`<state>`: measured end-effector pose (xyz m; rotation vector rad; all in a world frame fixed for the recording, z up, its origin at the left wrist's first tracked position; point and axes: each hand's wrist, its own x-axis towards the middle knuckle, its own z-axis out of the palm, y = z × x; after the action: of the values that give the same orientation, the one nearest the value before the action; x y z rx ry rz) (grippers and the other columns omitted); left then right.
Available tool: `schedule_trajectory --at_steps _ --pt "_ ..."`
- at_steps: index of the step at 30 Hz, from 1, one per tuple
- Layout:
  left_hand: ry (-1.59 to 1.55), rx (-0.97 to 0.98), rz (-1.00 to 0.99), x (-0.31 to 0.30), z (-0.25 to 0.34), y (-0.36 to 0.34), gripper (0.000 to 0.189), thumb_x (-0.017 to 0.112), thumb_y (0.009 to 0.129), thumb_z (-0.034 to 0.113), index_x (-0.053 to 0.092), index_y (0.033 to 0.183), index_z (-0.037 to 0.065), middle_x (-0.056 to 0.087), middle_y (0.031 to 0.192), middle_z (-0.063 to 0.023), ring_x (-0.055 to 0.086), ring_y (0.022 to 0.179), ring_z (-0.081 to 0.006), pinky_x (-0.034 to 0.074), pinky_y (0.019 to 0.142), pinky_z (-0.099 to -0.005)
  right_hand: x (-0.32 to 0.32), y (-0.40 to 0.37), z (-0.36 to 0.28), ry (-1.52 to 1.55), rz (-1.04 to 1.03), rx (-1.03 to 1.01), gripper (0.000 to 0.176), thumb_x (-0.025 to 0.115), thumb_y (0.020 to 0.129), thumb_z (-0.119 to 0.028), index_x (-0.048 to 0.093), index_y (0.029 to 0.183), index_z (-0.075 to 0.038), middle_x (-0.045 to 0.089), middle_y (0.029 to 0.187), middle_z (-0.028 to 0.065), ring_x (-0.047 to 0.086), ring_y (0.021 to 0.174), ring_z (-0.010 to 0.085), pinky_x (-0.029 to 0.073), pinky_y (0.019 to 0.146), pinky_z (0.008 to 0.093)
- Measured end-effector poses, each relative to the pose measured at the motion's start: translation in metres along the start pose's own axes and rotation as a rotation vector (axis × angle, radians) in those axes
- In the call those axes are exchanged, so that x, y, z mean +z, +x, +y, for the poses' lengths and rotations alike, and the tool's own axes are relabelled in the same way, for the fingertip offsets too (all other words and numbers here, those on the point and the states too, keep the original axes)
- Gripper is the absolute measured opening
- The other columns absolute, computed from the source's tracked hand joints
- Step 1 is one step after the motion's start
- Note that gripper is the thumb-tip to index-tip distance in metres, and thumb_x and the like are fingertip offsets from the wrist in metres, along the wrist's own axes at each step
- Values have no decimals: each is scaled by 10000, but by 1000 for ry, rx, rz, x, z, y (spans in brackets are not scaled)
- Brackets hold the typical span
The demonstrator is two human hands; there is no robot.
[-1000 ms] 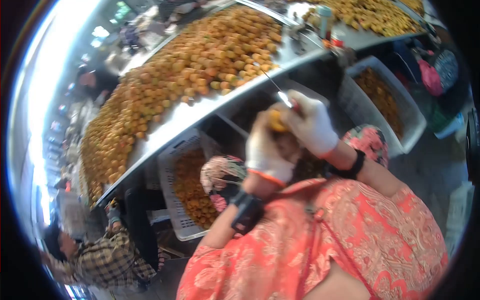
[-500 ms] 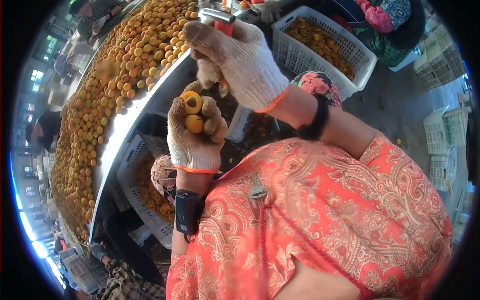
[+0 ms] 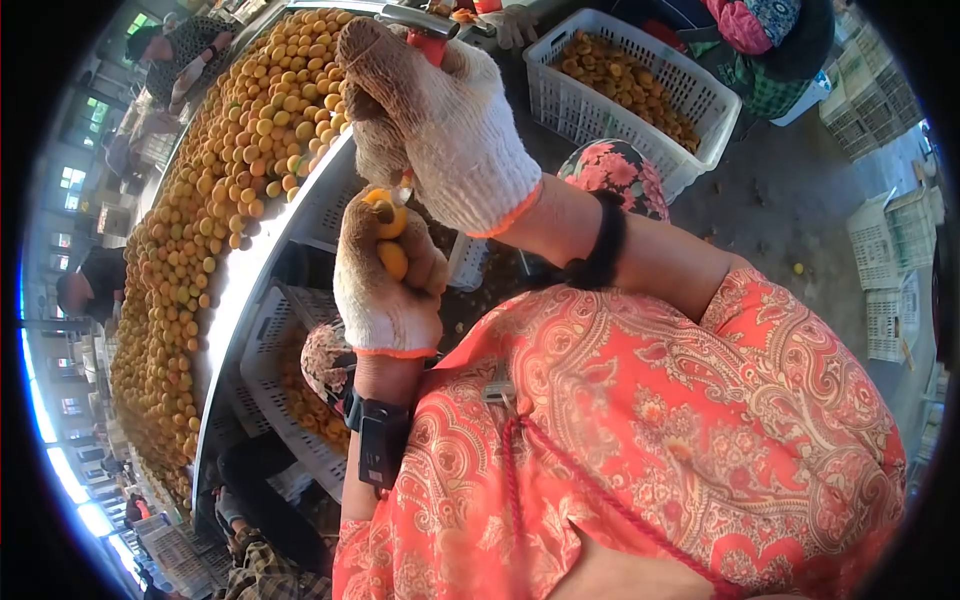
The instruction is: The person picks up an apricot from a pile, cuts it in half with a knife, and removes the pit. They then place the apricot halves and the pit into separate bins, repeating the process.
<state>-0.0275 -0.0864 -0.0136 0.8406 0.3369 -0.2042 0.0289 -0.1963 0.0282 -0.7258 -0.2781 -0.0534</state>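
My left hand, in a soiled white knit glove, is closed around a split apricot. The cut halves show orange between the thumb and fingers, and the brown stone lies at the upper half. Gloved as well, my right hand grips a red-handled tool with a silver metal cross-piece at its top. Below that fist, a small metal tip of the tool meets the upper apricot half. My right fingers cover most of the tool's shaft.
A long metal table on the left carries a big heap of whole apricots. White crates of apricot pieces stand at the upper right and beneath the table. Other people sit around the table. Stacked crates line the far right.
My right hand has come down and left, bringing the tool's tip to the apricot in my left hand. The whole view has shifted slightly.
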Motion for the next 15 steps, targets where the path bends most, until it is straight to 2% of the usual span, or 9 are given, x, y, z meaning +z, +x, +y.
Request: schedule_trajectory --at_steps 4,6,8,13,15 --pt "45 1 63 7 1 1 213 542 928 255 457 752 171 320 575 41 231 467 -98 196 451 -267 -1 -2 -5 -79 -14 22 298 724 907 -318 616 827 -53 558 625 -9 495 466 65 378 410 243" --pt "48 -26 55 7 0 2 215 534 914 225 438 729 173 295 569 45 222 465 -99 194 451 -271 -2 1 1 -201 -6 -65 332 730 900 -334 620 791 -40 562 639 -19 478 508 44 386 452 238" --pt "33 -42 66 5 -1 1 123 593 892 232 516 811 180 419 607 58 275 454 -85 215 452 -252 -2 0 1 -215 5 -64 352 736 893 -340 620 769 -33 558 633 -21 472 537 40 393 473 239" --pt "9 -59 -13 -4 -3 2 123 616 879 247 525 813 197 431 620 69 292 454 -78 235 451 -243 -2 -4 3 -298 -8 -99 343 753 880 -312 630 751 -20 550 618 -3 477 592 44 427 521 261" --pt "-23 -73 -40 6 -4 0 123 624 877 258 531 818 203 442 633 72 317 453 -74 261 449 -234 -5 -3 7 -505 -87 -273 322 757 875 -307 649 794 -14 550 622 19 483 617 49 439 542 274"
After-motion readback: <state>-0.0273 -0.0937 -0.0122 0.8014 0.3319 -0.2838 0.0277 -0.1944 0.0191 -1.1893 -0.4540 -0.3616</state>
